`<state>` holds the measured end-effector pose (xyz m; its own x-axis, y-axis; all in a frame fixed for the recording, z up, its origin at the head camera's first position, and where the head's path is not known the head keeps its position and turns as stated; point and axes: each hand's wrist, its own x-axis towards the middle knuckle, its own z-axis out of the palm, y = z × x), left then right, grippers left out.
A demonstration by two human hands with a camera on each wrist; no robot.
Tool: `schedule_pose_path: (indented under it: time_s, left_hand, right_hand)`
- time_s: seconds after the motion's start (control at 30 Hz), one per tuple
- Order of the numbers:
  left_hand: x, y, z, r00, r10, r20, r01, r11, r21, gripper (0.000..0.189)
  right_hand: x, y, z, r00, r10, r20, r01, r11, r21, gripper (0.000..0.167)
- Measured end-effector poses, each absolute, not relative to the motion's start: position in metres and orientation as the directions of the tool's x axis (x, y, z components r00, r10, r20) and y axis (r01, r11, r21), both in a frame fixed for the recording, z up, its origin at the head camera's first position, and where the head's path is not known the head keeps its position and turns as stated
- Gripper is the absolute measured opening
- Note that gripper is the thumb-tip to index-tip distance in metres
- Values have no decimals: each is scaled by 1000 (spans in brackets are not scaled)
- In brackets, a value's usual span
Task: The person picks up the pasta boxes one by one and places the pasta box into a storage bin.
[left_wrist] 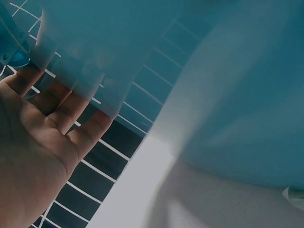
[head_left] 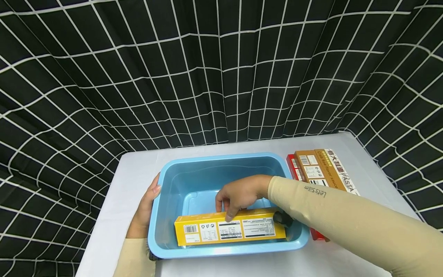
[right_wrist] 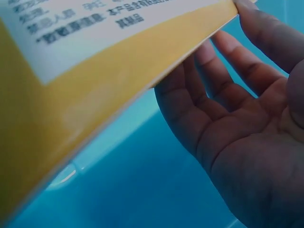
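In the head view a yellow carton (head_left: 230, 227) with printed white panels lies lengthwise along the near side of a light blue plastic tub (head_left: 221, 158). My right hand (head_left: 240, 194) reaches into the tub and pinches the carton's upper edge, thumb on the printed face and fingers behind it. In the right wrist view the carton (right_wrist: 95, 90) slants past the right hand (right_wrist: 247, 123). At the tub's left wall my left hand (head_left: 145, 209) holds the rim, thumb on top. The left wrist view shows its fingers (left_wrist: 88, 130) against the tub's bluish wall.
To the tub's right lie a brown pasta box (head_left: 320, 169) and a red box (head_left: 294, 167), partly hidden by the right sleeve (head_left: 332, 207). A white-covered table (head_left: 128, 173) carries everything. Black cloth with a white grid (head_left: 221, 77) surrounds the far side and flanks.
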<state>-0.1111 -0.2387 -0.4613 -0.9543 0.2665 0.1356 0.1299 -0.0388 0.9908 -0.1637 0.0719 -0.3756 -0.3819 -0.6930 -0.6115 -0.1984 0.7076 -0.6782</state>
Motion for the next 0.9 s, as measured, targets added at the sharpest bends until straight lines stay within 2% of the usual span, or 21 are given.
schedule_pose_path:
  time_s: [0.37, 0.6, 0.9]
  left_hand:
    - [-112, -238, -463, -962, 247, 120, 116, -29, 993, 67]
    - [-112, -237, -460, -962, 240, 129, 122, -43, 992, 68]
    - [-112, -236, -461, -963, 233, 135, 127, -50, 991, 68]
  right_hand:
    - [-159, 67, -380, -390, -694, -605, -228, 710, -667, 19]
    - [-159, 67, -380, -372, -740, -560, -135, 640, -756, 19]
    - [-164, 72, -380, -374, -740, -559, -119, 636, -762, 22]
